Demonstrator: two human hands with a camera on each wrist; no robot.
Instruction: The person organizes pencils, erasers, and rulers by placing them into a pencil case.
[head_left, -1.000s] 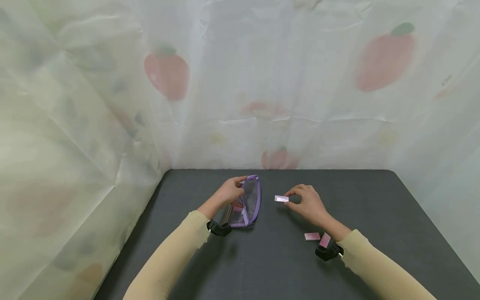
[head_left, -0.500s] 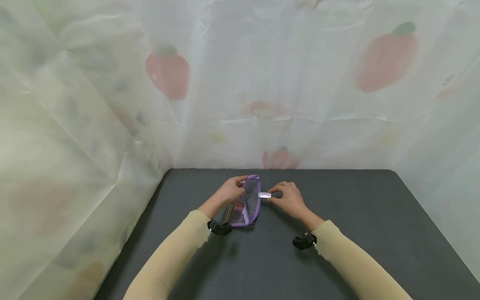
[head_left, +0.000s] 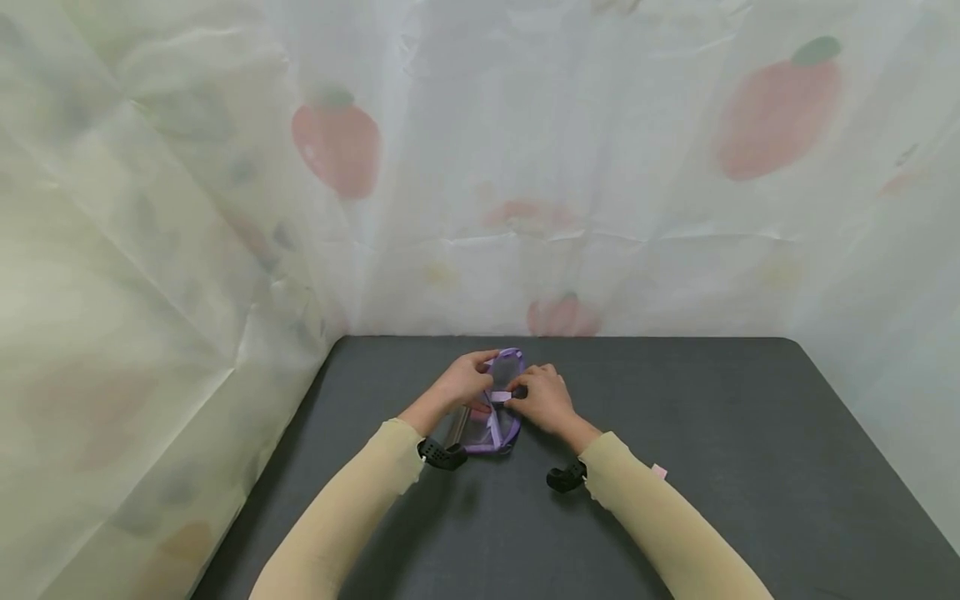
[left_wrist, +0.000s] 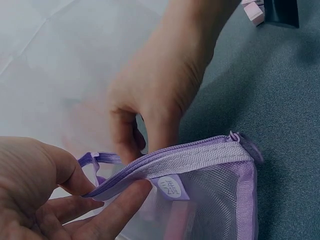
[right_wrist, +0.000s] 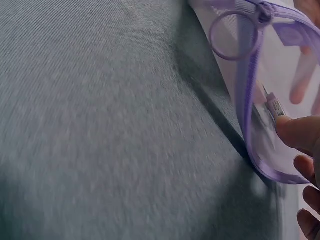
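While the purple mesh pouch (head_left: 501,408) is pinched open by the left hand (head_left: 462,381), a small pink packet (head_left: 501,397) is pinched at its mouth by the right hand (head_left: 542,399).

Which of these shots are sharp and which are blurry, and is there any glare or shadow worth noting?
Head view: even, soft light, no glare, faint shadows under both sleeves on the table. Left wrist view: the pouch mesh and zipper are fairly crisp, while the right hand is slightly soft. Right wrist view: motion-smeared table cloth; the zipper ring is soft, with a dark shadow along the pouch edge.

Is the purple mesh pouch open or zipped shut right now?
Open: the left hand holds the purple mesh pouch mouth apart while the right hand pushes a small pink packet in.
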